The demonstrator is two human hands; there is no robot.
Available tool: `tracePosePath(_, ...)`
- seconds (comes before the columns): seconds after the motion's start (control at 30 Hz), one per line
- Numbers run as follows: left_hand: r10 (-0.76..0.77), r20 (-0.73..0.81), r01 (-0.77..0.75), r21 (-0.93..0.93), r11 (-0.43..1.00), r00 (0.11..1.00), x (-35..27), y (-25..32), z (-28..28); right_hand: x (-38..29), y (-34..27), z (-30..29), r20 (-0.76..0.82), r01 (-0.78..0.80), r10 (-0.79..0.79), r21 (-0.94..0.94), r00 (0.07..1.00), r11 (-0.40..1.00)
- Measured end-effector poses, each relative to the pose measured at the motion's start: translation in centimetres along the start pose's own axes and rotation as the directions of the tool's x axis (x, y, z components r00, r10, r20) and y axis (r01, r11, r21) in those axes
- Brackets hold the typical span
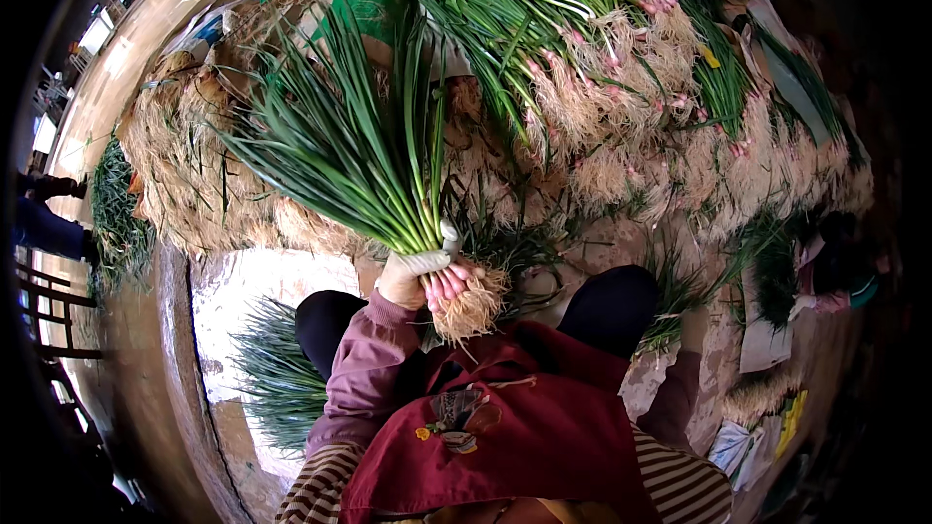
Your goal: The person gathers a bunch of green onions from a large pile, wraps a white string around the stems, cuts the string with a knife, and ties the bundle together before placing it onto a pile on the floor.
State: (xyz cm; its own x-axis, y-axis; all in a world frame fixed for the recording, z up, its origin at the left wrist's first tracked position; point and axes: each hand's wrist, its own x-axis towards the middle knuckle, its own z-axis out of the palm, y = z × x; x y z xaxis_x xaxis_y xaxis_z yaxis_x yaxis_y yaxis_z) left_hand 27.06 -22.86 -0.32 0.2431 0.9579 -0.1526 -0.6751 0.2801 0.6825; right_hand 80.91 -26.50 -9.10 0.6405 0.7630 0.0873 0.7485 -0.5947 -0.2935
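Note:
My left hand (408,280), with white coverings on some fingers, grips a bunch of spring onions (378,182) just above its pink bulbs. The green leaves fan up and to the left, and the pale roots (470,302) hang over my lap. Beyond my right knee is my right hand (695,327), blurred and low beside loose green leaves (666,298). Whether its fingers hold anything is unclear. By my left knee, a bundle of green leaves (280,378) lies on a white sheet (273,276).
A long heap of rooted spring onions (582,87) stretches across in front of me. Behind the held bunch is a green and white sack (371,0). A person (837,269) works at the right; another person's legs (47,225) are at the far left, near leaf trimmings (116,211).

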Motion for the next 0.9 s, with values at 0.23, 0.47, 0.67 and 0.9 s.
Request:
tracePosePath(0.23,0.180,-0.028,-0.181,-0.040,0.983,0.983,-0.5,1.0,0.8,-2.1,-21.2,-4.2,0.097,0.208,-0.441,0.778,0.892,0.592)
tracePosePath(0.47,0.004,-0.236,0.013,0.072,0.997,0.972,0.1,0.0,0.7,-6.0,-40.3,3.3,-0.017,0.812,-0.819,0.139,0.574,0.567)
tracePosePath(0.67,0.009,-0.178,-0.016,-0.035,0.999,0.984,0.1,-1.6,0.6,-8.9,-39.7,1.4,0.338,0.158,-0.806,0.873,0.486,0.461)
tracePosePath(0.9,-0.069,-0.141,0.070,0.005,0.998,0.988,-0.1,-1.2,-0.2,-14.6,-41.1,-2.1,0.339,0.278,-0.892,0.863,0.300,0.422)
